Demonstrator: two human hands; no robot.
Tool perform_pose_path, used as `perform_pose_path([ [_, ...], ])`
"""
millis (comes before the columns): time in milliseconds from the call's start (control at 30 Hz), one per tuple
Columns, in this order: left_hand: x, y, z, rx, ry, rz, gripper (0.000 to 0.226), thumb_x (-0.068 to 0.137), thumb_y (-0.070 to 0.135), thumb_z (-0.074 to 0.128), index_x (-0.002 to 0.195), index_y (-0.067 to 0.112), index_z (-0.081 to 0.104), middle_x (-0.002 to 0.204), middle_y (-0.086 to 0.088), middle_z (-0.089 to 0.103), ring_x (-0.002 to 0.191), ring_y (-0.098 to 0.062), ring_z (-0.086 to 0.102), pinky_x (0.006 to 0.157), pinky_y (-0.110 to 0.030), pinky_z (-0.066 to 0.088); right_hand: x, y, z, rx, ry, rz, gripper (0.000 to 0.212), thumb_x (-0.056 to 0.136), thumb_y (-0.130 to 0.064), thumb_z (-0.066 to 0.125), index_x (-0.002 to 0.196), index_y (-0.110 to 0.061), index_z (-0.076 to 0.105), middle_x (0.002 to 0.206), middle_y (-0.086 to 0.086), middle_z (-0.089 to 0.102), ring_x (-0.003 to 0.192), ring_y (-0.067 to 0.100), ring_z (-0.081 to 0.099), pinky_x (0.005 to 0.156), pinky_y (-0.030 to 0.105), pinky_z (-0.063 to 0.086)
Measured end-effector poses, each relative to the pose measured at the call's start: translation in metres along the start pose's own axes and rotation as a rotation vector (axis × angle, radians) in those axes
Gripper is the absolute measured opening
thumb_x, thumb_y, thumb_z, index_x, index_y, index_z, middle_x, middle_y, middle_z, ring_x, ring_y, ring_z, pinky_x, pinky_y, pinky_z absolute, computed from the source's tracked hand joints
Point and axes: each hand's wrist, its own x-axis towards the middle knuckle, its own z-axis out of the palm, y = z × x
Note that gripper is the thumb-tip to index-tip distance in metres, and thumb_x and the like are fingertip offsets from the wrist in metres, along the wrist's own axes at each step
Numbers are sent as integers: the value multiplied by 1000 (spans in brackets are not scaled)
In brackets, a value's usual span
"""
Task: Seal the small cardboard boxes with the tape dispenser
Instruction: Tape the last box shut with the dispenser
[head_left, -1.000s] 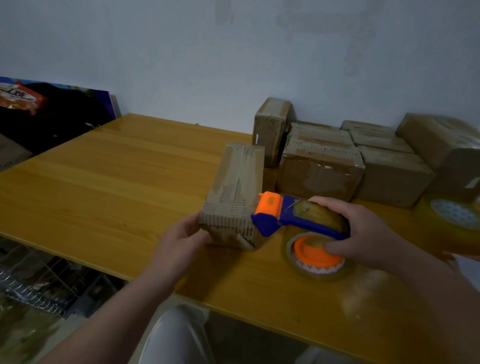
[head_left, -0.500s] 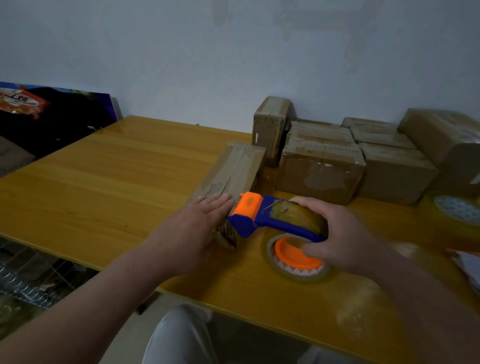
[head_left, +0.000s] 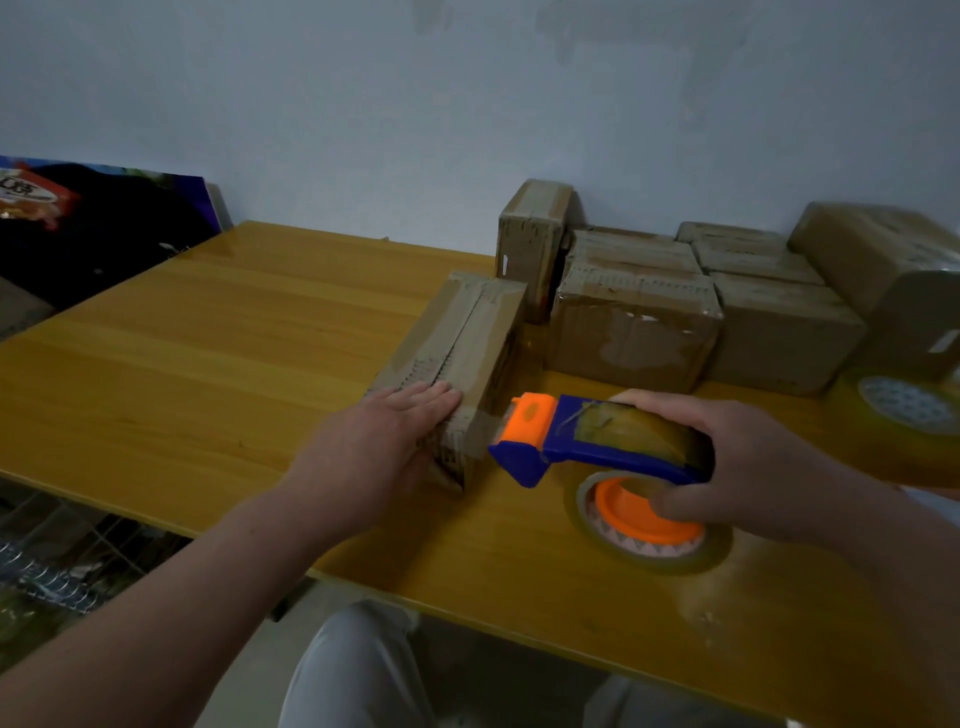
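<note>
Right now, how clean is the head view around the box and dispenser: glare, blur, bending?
Head view: dim, bluish light; soft sheen on the table; the small cardboard box under the left hand and the tape dispenser in the right hand read sharp enough; the far-right box and spare tape roll are smeared; edges bend.

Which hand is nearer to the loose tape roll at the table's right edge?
Right. The right hand, gripping the tape dispenser, is just left of the loose tape roll, not touching it; the left hand lies flat on the box, farther left.
</note>
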Motion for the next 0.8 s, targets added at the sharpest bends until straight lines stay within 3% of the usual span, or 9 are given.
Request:
perform_pose_path([
  [267, 1, 0, 1, 0, -20, -16, 61, 100, 22, 42, 149, 37, 10, 155, 19, 13, 142, 1, 10, 106, -13, 3, -3, -8, -15, -49, -56, 21, 83, 72, -20, 78, 130, -58, 33, 90, 3, 69, 71, 21, 65, 63, 37, 56],
  [500, 2, -1, 2, -32, 6, -7, 58, 98, 19, 45, 148, 33, 21, 154, 15, 23, 142, -3, 19, 101, -10, 4, 15, -21, -1, -125, -61, -2, 75, 75, -19, 75, 139, -41, 40, 70, -2, 62, 49, 2, 53, 48, 15, 42],
  [800, 4, 1, 2, -5, -10, -17, 55, 101, 21, 36, 149, 34, 14, 155, 18, 14, 142, 0, 12, 110, -15, 11, 23, -33, 10, -109, -56, 43, 70, 76, -20, 74, 138, -33, 45, 80, -4, 64, 57, 3, 60, 51, 14, 45],
])
